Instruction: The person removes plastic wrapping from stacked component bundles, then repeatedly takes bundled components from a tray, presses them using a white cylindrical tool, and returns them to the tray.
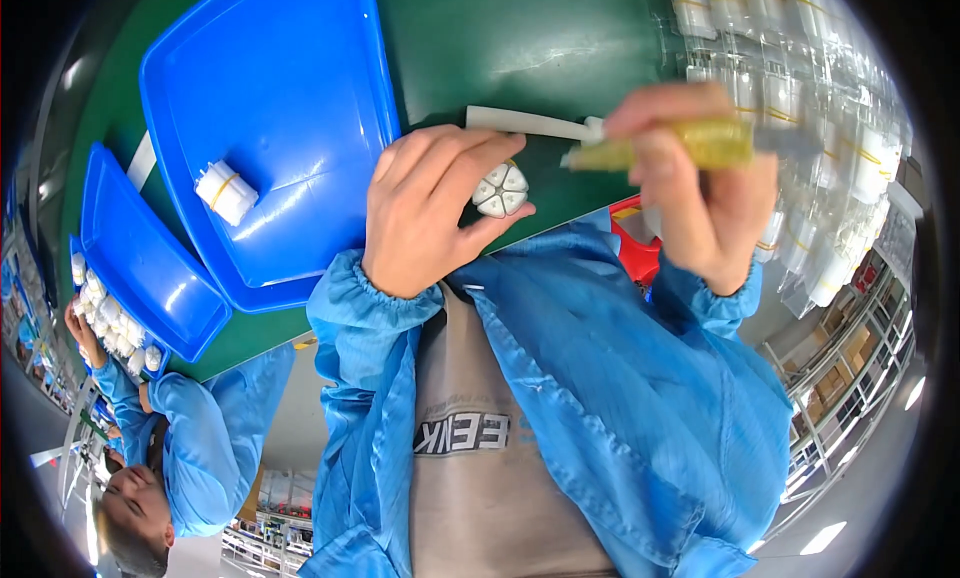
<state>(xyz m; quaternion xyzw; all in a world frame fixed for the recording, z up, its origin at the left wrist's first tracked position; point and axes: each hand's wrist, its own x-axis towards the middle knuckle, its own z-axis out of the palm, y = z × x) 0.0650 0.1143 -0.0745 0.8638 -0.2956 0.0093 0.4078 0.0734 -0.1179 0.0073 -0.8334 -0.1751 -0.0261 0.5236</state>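
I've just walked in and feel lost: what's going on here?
The left hand holds a round white piece, its wedge-marked end facing the camera. The right hand grips a yellow object, too blurred to identify, its tip apart from the piece. One white bundle lies in the big blue tray.

I can see a broad lane over the far green tabletop (520, 38), between the large blue tray (290, 98) on the left and bagged white parts (775, 68) on the right. Nearer, a pale strip (530, 122) lies crosswise, blocking a low pass. Between left hand (425, 198) and right hand (695, 183), a blurred yellow tool (720, 145) juts into the gap.
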